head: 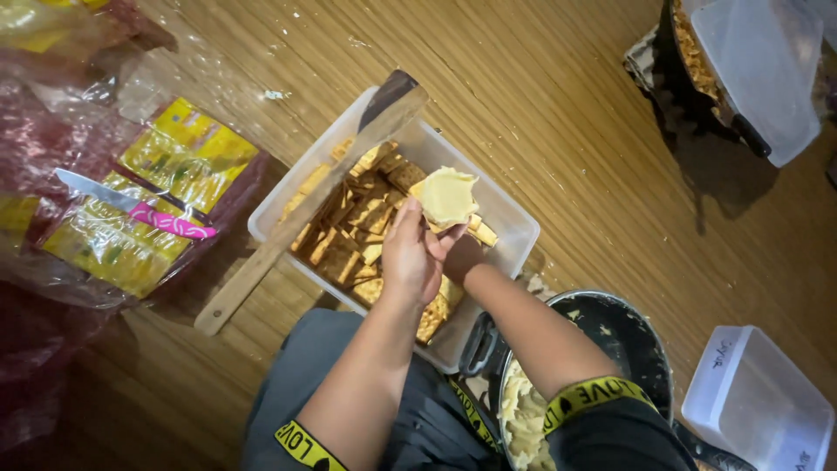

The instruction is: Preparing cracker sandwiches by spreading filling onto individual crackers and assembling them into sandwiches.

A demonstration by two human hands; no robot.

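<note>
Holding a cream-topped cracker [446, 197] above the clear tub [514, 228] of crackers, the left hand [410, 257] pinches it level so the filling stays on; the right hand [460, 257] steadies beneath, grip hidden. A wooden spatula [305, 209] rests across the rim.

You see a matt, grainy wooden floor [558, 105] under a clear, smooth plastic tub [501, 228]. The spatula [296, 214] is worn, dull wood. The knife [131, 208] pairs a shiny metal blade with glossy pink plastic. The wrappers [187, 157] are crinkled and glossy.
</note>
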